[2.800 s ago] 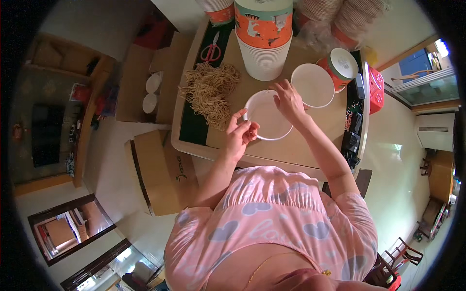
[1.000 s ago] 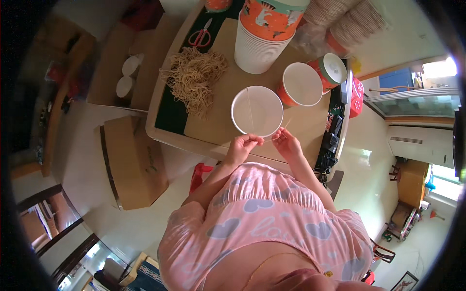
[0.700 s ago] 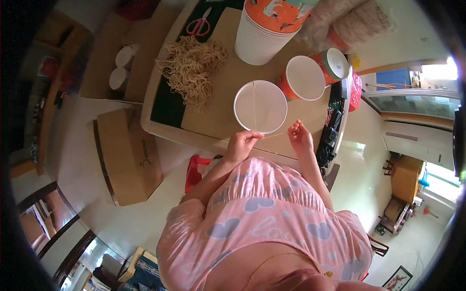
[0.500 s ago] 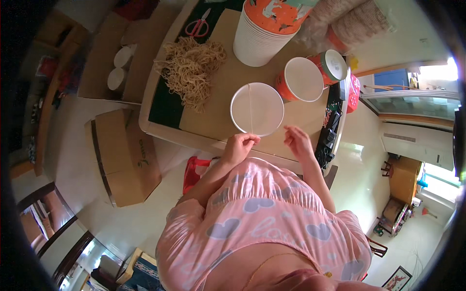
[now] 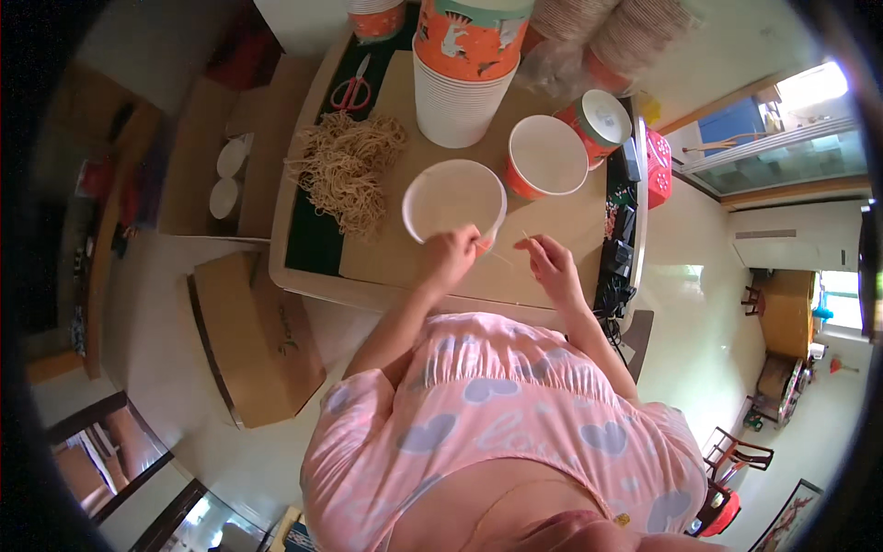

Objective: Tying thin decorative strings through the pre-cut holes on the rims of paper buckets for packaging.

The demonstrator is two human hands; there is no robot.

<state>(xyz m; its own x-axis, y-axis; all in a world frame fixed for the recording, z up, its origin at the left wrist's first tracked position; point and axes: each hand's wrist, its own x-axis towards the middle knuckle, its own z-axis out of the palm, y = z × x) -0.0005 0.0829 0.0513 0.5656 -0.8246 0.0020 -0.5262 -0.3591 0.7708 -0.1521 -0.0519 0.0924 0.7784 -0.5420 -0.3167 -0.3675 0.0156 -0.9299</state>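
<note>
Head view: both hands have come back up onto the table [image 5: 552, 276] from its near edge. The left hand [image 5: 451, 258] now pinches the near rim of the white-lidded paper bowl [image 5: 453, 200], which sits mid-table, right of the noodle pile [image 5: 349, 170]. The right hand [image 5: 552, 262] pinches a thin stick [image 5: 526, 239] just right of it, so work on the bowl resumes.

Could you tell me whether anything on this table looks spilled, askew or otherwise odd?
Nothing looks spilled or damaged. The tangle of tan strands lies loose on the table beside the scissors, and the cups stand upright.
</note>
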